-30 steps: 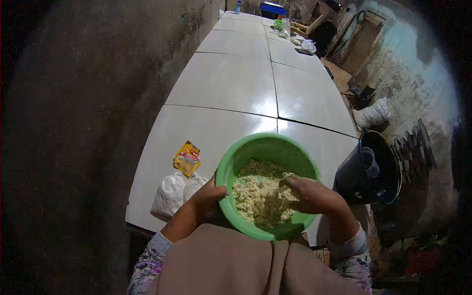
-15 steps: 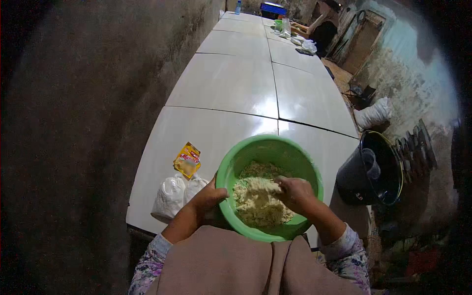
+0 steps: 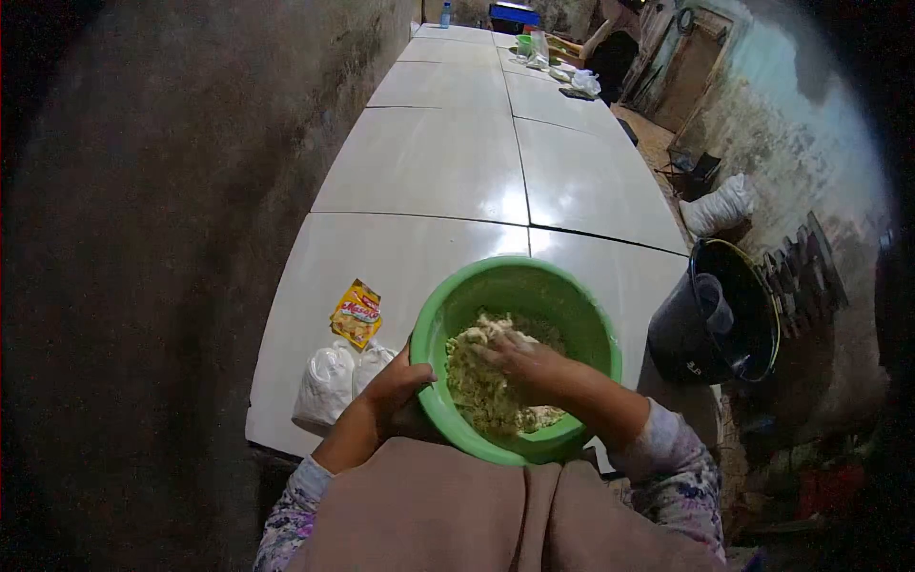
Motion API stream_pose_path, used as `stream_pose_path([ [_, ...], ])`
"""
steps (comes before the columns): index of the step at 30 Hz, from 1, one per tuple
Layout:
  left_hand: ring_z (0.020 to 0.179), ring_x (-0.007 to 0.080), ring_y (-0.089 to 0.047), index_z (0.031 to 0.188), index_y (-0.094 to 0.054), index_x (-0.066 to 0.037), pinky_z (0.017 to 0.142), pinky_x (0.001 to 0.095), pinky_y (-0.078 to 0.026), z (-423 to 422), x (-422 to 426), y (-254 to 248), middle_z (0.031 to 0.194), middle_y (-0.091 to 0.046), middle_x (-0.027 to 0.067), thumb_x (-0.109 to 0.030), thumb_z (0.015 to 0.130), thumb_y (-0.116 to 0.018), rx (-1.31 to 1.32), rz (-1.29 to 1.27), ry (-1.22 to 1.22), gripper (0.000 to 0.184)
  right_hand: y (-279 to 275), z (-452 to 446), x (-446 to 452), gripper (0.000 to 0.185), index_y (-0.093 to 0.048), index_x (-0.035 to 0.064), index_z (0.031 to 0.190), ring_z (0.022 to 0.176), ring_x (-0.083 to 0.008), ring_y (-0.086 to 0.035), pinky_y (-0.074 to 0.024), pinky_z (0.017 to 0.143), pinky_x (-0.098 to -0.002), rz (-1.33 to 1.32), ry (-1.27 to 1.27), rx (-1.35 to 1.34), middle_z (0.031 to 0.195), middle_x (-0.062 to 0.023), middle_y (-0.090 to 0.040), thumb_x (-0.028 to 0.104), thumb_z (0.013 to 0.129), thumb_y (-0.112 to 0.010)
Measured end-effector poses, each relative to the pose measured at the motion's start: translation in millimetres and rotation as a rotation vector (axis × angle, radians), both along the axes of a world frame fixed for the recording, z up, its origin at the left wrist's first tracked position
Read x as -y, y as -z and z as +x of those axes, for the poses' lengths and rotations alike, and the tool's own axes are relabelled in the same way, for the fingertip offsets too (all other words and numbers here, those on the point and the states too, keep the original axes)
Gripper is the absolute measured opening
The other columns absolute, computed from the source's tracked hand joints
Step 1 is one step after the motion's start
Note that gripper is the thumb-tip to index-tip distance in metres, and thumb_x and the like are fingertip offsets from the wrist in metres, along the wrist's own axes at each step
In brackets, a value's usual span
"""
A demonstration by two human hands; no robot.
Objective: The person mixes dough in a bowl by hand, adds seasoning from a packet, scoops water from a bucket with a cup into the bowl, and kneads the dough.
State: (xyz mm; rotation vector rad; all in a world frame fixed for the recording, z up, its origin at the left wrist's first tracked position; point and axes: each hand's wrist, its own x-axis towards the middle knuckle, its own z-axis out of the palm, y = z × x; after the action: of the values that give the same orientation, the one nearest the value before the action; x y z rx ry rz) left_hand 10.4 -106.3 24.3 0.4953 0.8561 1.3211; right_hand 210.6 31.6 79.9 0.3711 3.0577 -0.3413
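A round green basin point(image 3: 596, 334) stands at the near edge of the white table, with a crumbly pale dough mixture point(image 3: 486, 391) inside. My left hand point(image 3: 396, 379) grips the basin's left rim, thumb over the edge. Inside the basin, my right hand point(image 3: 519, 367) is in the mixture; its fingertips are blurred and partly covered by crumbs, so their hold is unclear. Left of the basin lie a yellow sachet point(image 3: 357, 313) and white plastic bags of powder point(image 3: 327, 381).
A black bucket point(image 3: 677, 334) with a clear cup inside stands right of the basin. Far along the table point(image 3: 429, 157) are a blue bottle point(image 3: 445, 14), a blue-topped box point(image 3: 515, 14) and white bags point(image 3: 585, 83). A person in dark clothing point(image 3: 615, 62) is at the far right.
My right hand has moved left and deeper across the basin, shifting the mixture. My left hand keeps its hold on the rim. The view has shifted slightly.
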Motion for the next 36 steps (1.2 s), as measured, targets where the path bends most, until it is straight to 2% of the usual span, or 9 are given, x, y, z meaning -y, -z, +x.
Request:
stream_pose_path([
  [4,0.097,0.0276,-0.062,0.142,-0.026,-0.008,0.083,0.0432,-0.057,3,1,-8,0.119,-0.053,0.0152,-0.004,0.071,-0.056,-0.016,0.010,-0.078,0.077,36,-25,-21,0.049,-0.053,0.0160,0.128,0.110,-0.0387,-0.055,-0.0491,0.086,-0.0450,-0.156,0.050,0.179,0.120,-0.0235,-0.053,0.007,0.081,-0.057],
  [6,0.100,0.0287,-0.061,0.143,-0.025,-0.008,0.084,0.0456,-0.056,7,4,-19,0.118,-0.053,0.0151,-0.004,0.071,-0.056,0.138,0.009,-0.068,0.078,17,-22,-23,0.036,-0.059,0.0135,0.120,0.088,-0.0346,-0.065,-0.0517,0.078,-0.0446,-0.035,-0.005,0.253,0.103,-0.0231,-0.063,0.008,0.085,-0.057],
  [10,0.105,0.0303,-0.059,0.144,-0.023,-0.012,0.085,0.0486,-0.056,-10,-2,18,0.124,-0.049,0.0160,-0.003,0.071,-0.056,-0.166,-0.044,0.011,0.081,2,6,-28,0.028,-0.061,0.0132,0.107,0.092,-0.0325,-0.059,-0.0502,0.073,-0.0430,0.008,0.069,0.017,0.098,-0.0122,-0.060,0.009,0.080,-0.059],
  [11,0.105,0.0296,-0.059,0.144,-0.022,-0.013,0.087,0.0478,-0.055,3,2,-7,0.126,-0.047,0.0159,-0.004,0.071,-0.056,0.122,0.042,-0.036,0.082,-5,12,-23,0.022,-0.062,0.0126,0.102,0.091,-0.0325,-0.058,-0.0500,0.072,-0.0422,0.050,0.146,-0.049,0.094,-0.0106,-0.059,0.014,0.080,-0.061],
  [14,0.107,0.0299,-0.058,0.145,-0.021,-0.012,0.090,0.0489,-0.053,7,5,-32,0.127,-0.046,0.0162,-0.005,0.070,-0.057,0.089,-0.042,-0.048,0.083,-16,27,-38,0.019,-0.063,0.0115,0.101,0.090,-0.0325,-0.057,-0.0501,0.072,-0.0421,-0.064,0.156,0.008,0.093,-0.0099,-0.058,0.018,0.082,-0.063],
  [20,0.108,0.0319,-0.057,0.145,-0.019,-0.012,0.090,0.0465,-0.053,9,3,-20,0.129,-0.046,0.0165,-0.012,0.070,-0.060,0.122,0.054,-0.024,0.086,-60,38,-29,0.044,-0.050,0.0066,0.124,0.108,-0.0422,-0.056,-0.0477,0.091,-0.0450,-0.417,0.193,-0.139,0.118,-0.0249,-0.054,0.017,0.084,-0.065],
  [27,0.113,0.0292,-0.053,0.147,-0.018,-0.013,0.094,0.0427,-0.050,4,3,-23,0.129,-0.044,0.0157,-0.003,0.067,-0.051,0.032,-0.041,-0.024,0.087,11,4,-3,0.054,-0.049,0.0129,0.130,0.113,-0.0405,-0.054,-0.0487,0.092,-0.0457,-0.197,0.070,0.361,0.129,-0.0237,-0.047,0.011,0.079,-0.066],
  [34,0.104,0.0270,-0.058,0.145,-0.020,-0.008,0.087,0.0394,-0.055,1,3,-20,0.126,-0.048,0.0165,-0.005,0.067,-0.058,-0.013,-0.027,-0.038,0.087,-33,17,0,0.033,-0.054,0.0048,0.107,0.101,-0.0365,-0.057,-0.0523,0.083,-0.0423,-0.345,0.154,0.086,0.105,-0.0164,-0.055,-0.004,0.076,-0.062],
  [36,0.108,0.0281,-0.056,0.146,-0.020,-0.009,0.088,0.0400,-0.054,2,2,-23,0.130,-0.045,0.0174,-0.005,0.068,-0.058,-0.045,-0.063,-0.047,0.087,-49,19,2,0.026,-0.051,0.0022,0.103,0.097,-0.0325,-0.059,-0.0527,0.079,-0.0401,-0.471,0.211,-0.271,0.101,-0.0150,-0.055,-0.009,0.081,-0.057],
])
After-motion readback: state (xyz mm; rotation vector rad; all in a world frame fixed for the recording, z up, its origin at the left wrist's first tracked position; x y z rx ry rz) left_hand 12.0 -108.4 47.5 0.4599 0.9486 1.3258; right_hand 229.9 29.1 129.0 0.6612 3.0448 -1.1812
